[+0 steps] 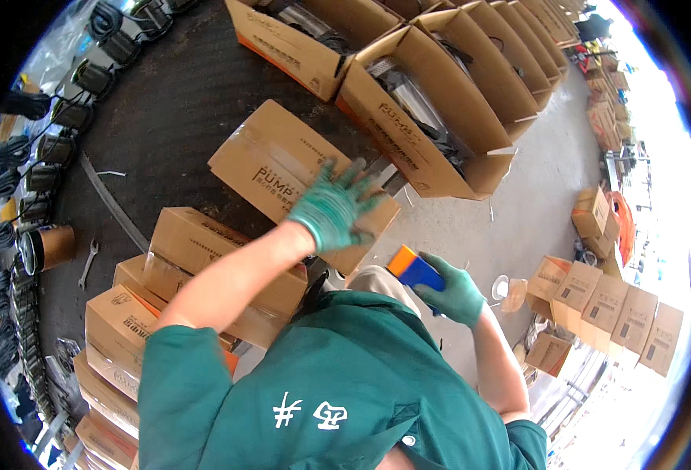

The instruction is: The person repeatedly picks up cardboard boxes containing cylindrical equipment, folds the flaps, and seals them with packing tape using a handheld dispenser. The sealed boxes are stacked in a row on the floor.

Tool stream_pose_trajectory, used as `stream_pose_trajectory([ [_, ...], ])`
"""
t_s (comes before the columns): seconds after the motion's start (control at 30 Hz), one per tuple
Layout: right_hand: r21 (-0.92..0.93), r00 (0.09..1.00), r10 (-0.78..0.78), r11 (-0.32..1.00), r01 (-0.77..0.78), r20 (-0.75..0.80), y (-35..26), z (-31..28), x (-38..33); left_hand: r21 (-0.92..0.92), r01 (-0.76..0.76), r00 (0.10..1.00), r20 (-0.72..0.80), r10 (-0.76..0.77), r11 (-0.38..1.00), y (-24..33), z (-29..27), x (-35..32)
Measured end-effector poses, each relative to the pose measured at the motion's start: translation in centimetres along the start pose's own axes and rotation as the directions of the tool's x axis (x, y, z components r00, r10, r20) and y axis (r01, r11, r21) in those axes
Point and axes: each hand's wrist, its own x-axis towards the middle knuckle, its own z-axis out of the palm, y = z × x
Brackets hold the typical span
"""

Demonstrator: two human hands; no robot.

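Note:
A closed cardboard carton (271,160) lies on the dark worktable, with clear tape along its top seam. Over its near right end my left hand (333,207), in a green striped glove, has its fingers spread; the hand is slightly blurred, so I cannot tell whether it presses on the carton. My right hand (455,294), also gloved in green, is closed around a blue block-shaped tool with an orange end (416,269), held beside the carton and close to my body. The tool's underside is hidden, and its exact kind cannot be made out.
Open cartons with bagged parts (423,110) stand in a row at the far right. Closed cartons (118,321) are stacked at my left. A wrench (89,262) and several corded motors (95,76) lie along the table's left side. More cartons (611,309) stand on the right.

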Motion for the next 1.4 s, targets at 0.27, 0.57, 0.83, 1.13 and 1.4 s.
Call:
stream_pose_trajectory([
  [0.27, -0.603, 0.997, -0.073, 0.797, 0.037, -0.035, 0.3, 8.5, 6.7, 0.071, 0.131, 0.989, 0.056, -0.135, 0.989, 5.7, 0.4, 2.7],
  [0.57, -0.130, 0.868, -0.298, 0.955, 0.268, -0.398, 3.5, 7.5, 13.7, 0.100, 0.396, 0.907, -0.200, -0.372, 0.913, -10.4, -3.4, -0.3],
  [0.83, -0.321, 0.881, -0.400, 0.893, 0.315, -0.251, 1.7, 10.1, 15.1, 0.033, 0.460, 0.875, -0.189, -0.446, 0.888, -13.4, -4.4, -4.2],
  [1.13, 0.062, 0.887, -0.404, 0.902, 0.427, -0.225, 3.9, 2.8, 6.9, 0.012, 0.656, 0.740, -0.207, -0.640, 0.755, -14.9, -3.3, -6.2],
  [1.4, 0.540, 0.717, -0.180, 0.542, 0.644, -0.674, 14.0, -8.9, 4.7, -0.837, 0.450, 0.444, -0.093, -0.891, 0.312, -6.5, -6.4, 10.4],
])
